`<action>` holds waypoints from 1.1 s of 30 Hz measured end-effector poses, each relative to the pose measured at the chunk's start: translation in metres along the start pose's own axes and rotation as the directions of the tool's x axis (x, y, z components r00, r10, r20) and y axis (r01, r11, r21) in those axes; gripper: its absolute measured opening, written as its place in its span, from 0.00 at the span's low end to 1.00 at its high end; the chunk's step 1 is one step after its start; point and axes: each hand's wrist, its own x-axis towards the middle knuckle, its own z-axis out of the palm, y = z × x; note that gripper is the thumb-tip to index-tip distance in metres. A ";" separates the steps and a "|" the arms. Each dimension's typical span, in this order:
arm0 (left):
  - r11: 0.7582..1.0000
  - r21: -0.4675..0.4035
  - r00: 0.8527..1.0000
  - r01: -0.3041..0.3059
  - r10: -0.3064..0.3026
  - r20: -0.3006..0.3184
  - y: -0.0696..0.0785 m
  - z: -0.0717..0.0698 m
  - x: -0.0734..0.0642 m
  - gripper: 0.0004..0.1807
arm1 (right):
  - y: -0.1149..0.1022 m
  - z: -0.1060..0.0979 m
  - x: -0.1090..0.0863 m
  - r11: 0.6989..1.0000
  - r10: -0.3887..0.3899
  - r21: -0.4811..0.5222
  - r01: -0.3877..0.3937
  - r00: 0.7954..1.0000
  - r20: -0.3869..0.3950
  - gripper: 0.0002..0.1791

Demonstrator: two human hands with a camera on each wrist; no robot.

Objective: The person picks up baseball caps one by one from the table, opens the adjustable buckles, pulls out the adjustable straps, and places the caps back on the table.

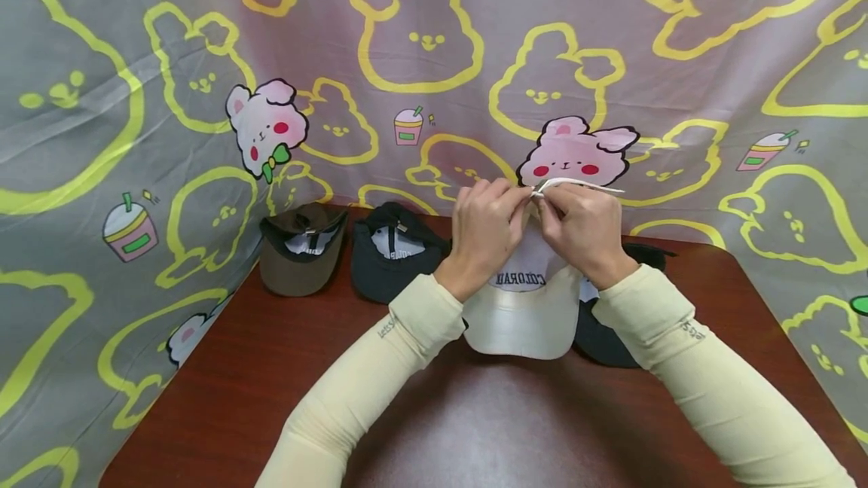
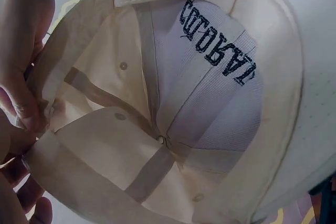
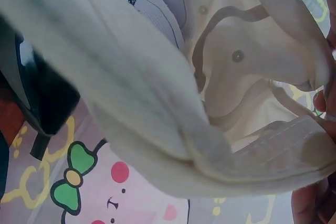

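A cream baseball cap (image 1: 518,322) hangs over the table with its bill toward me and its inside facing me. Backward-reading dark embroidery (image 2: 218,45) shows inside its front panel. At the cap's back, my left hand (image 1: 483,232) pinches the strap area between thumb and fingers. Close beside it my right hand (image 1: 586,228) pinches the cream strap (image 1: 576,184), whose loose end sticks out to the right above that hand. The thumbs nearly meet at the strap. In the right wrist view the cap's rim band (image 3: 289,148) runs to the fingers at the right edge.
On the brown table (image 1: 224,375), a brown cap (image 1: 298,266) and a dark cap (image 1: 393,266) stand at the back left. Another dark cap (image 1: 606,337) lies partly hidden behind the right forearm. A patterned cloth (image 1: 434,44) rises behind and along both sides.
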 end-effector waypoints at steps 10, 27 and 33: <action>1.000 0.010 1.000 0.005 -0.005 -0.016 0.002 0.003 -0.005 0.08 | 0.007 -0.004 0.002 0.996 0.080 -0.035 -0.080 0.997 -0.002 0.14; 0.999 -0.010 0.999 0.031 -0.031 -0.010 0.008 0.002 0.008 0.10 | 0.003 -0.006 0.004 1.000 -0.008 0.008 0.008 1.000 -0.021 0.10; 1.000 -0.010 1.000 0.019 -0.019 0.018 0.010 0.000 0.010 0.11 | 0.003 -0.008 0.002 1.000 -0.012 -0.005 0.012 1.000 0.004 0.10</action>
